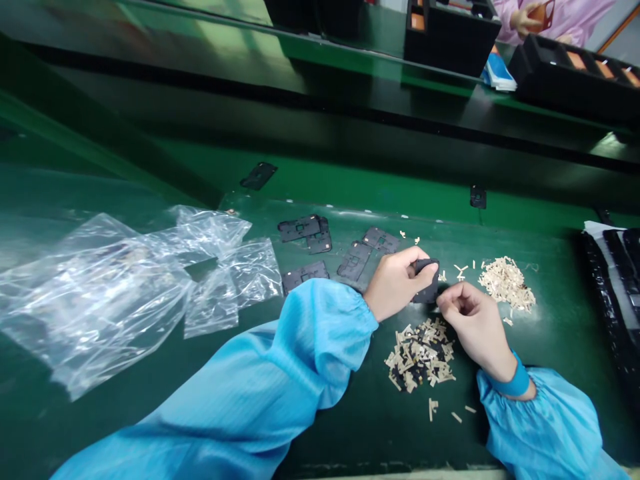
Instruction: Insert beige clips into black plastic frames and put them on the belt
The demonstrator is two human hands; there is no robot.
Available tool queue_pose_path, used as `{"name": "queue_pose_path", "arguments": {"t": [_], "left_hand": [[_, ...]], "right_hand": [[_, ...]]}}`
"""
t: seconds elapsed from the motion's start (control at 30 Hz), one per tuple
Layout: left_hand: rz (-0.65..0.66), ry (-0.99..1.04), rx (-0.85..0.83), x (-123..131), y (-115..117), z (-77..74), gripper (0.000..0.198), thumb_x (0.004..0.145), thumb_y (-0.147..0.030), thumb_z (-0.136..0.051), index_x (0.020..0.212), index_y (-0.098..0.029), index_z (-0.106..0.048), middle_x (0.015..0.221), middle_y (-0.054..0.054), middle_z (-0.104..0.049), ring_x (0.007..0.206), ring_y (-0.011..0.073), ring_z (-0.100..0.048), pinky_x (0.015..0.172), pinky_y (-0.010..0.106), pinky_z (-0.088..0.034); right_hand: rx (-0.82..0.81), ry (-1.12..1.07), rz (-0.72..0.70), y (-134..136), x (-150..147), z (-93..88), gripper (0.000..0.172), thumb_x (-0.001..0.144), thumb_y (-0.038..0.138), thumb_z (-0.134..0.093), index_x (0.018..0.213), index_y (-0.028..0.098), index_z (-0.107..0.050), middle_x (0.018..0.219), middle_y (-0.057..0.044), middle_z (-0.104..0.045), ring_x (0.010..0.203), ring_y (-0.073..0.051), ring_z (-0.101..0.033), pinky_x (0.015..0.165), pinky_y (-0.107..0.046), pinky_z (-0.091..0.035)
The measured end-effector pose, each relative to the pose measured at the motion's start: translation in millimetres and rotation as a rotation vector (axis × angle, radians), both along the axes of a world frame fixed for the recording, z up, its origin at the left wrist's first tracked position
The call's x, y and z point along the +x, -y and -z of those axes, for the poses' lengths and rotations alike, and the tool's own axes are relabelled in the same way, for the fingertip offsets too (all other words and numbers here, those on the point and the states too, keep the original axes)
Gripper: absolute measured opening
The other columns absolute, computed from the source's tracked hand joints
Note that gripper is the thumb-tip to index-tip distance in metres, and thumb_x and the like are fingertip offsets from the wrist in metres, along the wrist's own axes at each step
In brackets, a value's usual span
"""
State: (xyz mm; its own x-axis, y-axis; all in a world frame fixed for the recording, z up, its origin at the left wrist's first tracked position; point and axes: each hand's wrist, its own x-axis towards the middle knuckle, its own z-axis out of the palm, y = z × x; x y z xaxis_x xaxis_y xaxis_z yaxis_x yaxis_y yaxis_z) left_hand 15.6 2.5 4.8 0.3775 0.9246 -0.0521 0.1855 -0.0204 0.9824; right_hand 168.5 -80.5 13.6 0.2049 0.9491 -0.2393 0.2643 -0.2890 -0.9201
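My left hand (397, 283) grips a small black plastic plate (427, 275), held upright with the thumb across its face. Close by its right edge is my right hand (470, 319), thumb and fingertips pinched together; whatever lies between them is too small to make out. Below the hands is a pile of small beige and black pieces (421, 355). Another pile of beige pieces (507, 283) lies to the right, with a few loose ones around it. Several flat black plates (354, 260) like the held one rest left of my left hand.
Clear plastic bags (125, 287) cover the table's left side. A black tray (613, 280) stands at the right edge. On the raised shelf behind are black bins (453, 37) and a blue-and-white packet (499, 70). Across it, a person in a pink sleeve (575, 20) holds an orange-brown part.
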Motion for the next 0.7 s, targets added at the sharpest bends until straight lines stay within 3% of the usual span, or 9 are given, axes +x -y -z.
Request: {"name": "queue_pose_path", "arguments": {"t": [0.7], "left_hand": [[0.018, 0.087, -0.125, 0.0, 1.9, 1.9, 0.021, 0.086, -0.039, -0.062, 0.078, -0.02, -0.056, 0.047, -0.009, -0.047, 0.032, 0.0071, -0.042, 0.033, 0.019, -0.029]], "right_hand": [[-0.014, -0.045, 0.013, -0.4, -1.9, -1.4, 0.021, 0.075, 0.038, -0.074, 0.071, 0.019, -0.065, 0.054, 0.004, -0.049, 0.05, -0.011, -0.037, 0.047, -0.024, -0.029]]}}
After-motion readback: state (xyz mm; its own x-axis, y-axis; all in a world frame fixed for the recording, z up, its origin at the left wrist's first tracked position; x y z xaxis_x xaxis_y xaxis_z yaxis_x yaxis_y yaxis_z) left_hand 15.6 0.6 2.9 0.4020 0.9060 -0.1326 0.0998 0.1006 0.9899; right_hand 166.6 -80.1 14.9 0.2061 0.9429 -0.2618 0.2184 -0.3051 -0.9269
